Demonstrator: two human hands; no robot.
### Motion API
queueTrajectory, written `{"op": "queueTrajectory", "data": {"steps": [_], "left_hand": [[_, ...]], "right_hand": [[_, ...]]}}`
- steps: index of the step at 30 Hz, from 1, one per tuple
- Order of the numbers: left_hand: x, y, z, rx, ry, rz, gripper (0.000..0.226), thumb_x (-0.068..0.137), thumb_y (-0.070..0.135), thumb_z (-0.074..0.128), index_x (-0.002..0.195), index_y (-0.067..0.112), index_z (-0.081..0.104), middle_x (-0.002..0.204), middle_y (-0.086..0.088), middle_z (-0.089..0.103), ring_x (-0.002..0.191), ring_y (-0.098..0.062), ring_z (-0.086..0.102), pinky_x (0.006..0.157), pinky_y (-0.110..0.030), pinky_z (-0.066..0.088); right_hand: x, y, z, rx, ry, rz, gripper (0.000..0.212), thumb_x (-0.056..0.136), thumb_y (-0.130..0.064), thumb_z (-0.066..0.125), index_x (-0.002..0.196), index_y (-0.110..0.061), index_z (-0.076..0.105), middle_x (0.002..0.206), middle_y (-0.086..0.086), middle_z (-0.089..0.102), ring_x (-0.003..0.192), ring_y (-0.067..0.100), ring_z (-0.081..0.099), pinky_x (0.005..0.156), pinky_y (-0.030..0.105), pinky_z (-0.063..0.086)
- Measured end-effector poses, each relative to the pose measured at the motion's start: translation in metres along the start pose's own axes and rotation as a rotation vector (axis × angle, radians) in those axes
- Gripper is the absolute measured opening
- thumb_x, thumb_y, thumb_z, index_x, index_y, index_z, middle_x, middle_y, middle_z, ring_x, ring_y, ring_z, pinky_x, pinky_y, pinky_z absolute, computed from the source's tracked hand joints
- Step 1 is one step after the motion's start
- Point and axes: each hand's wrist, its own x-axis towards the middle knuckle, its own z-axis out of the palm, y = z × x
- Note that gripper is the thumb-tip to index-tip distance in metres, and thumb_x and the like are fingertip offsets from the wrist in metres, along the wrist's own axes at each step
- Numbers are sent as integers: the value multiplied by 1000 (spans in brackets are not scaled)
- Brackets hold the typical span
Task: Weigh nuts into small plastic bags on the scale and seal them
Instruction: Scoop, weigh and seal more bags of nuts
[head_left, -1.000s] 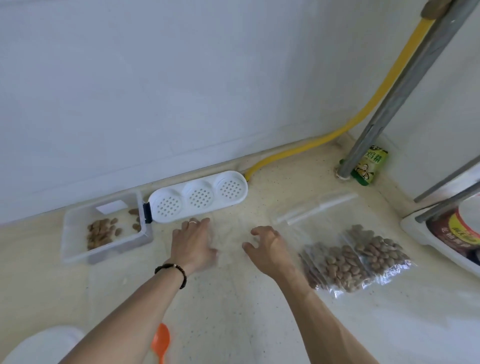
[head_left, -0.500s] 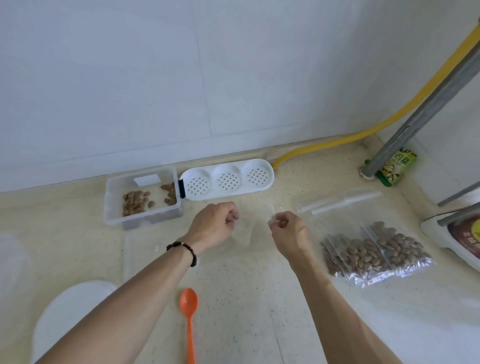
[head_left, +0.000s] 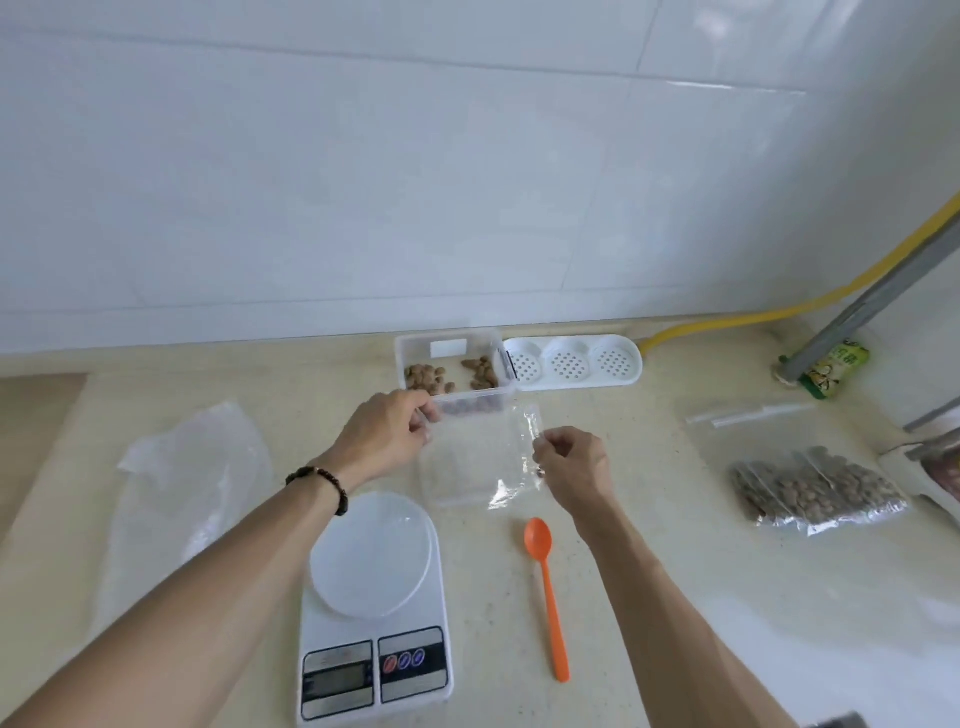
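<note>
Left hand (head_left: 382, 439) and right hand (head_left: 574, 470) are showing bare; both forearms are running sleeveless. Dark beaded bracelet (head_left: 324, 483) is sitting on left wrist, just behind the grip. Right wrist is wearing nothing.

Bare counter (head_left: 493, 623) between scale (head_left: 371, 613), spoon (head_left: 546, 587)

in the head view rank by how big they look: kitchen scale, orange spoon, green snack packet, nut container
1. kitchen scale, though it is nearest the camera
2. orange spoon and nut container: too close to rank
3. green snack packet
</note>
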Motion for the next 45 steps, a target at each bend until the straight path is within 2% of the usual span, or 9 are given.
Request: {"op": "queueTrajectory", "data": {"steps": [7,12,16,19,25,31,36,39,45], "left_hand": [[-59,-85,-12,-82,-32,-141,15,89,9,57,92,21,66,82,9,63,82,-12,62,72,-24,49],[-81,-112,-3,-125,-18,-232,9,89,13,62,93,21,65,81,12,64,83,-11,63,78,-30,53],[-86,-125,2,-105,-3,-265,8,88,15,63,92,22,64,79,13,62,84,-15,63,75,-29,51],[-88,-129,6,-85,19,-270,11,88,16,62,99,20,64,85,11,64,89,-17,64,76,-30,52],[-108,-126,14,102,146,-178,45,93,28,59,134,11,49,132,-12,51,124,-31,43,94,-40,44],[-183,-114,39,203,250,10,47,89,28,63,129,8,51,126,-12,55,121,-32,46,91,-45,49],[-240,-121,76,259,207,49,57,89,38,61,135,8,46,133,-10,50,128,-29,43,99,-44,47],[-260,-128,97,301,126,30,76,88,50,58,146,7,33,148,-14,38,142,-32,30,112,-47,35],[-268,-127,118,295,13,-110,102,87,64,51,154,10,-3,162,-13,2,149,-28,0,120,-51,11]], "right_hand": [[-57,15,60,14,-144,155,11,86,-2,62,84,-10,68,72,5,69,62,17,59,60,27,48],[-68,30,84,-2,-112,237,20,84,-9,71,102,-12,63,80,6,72,66,15,64,66,28,53],[-65,39,97,-69,-113,239,32,82,-20,74,111,-21,60,78,0,72,77,18,70,81,42,59],[-63,45,100,-153,-115,231,44,81,-32,73,121,-26,56,85,-8,72,83,17,70,80,44,59],[-82,46,95,-371,-98,105,59,89,-58,53,137,-26,43,129,-3,58,112,21,59,96,49,50],[-148,64,94,-410,-15,-204,41,97,-34,51,131,-12,52,128,8,56,113,25,52,96,40,43],[-190,99,98,-619,-46,-389,39,97,-30,53,132,-12,52,135,11,52,114,31,50,86,44,47],[-206,117,95,-731,-111,-378,48,99,-37,47,144,-19,40,150,9,38,127,30,43,95,44,43],[-222,132,87,-860,-220,-343,58,102,-44,35,155,-28,16,162,6,15,140,27,27,107,42,31]]}}
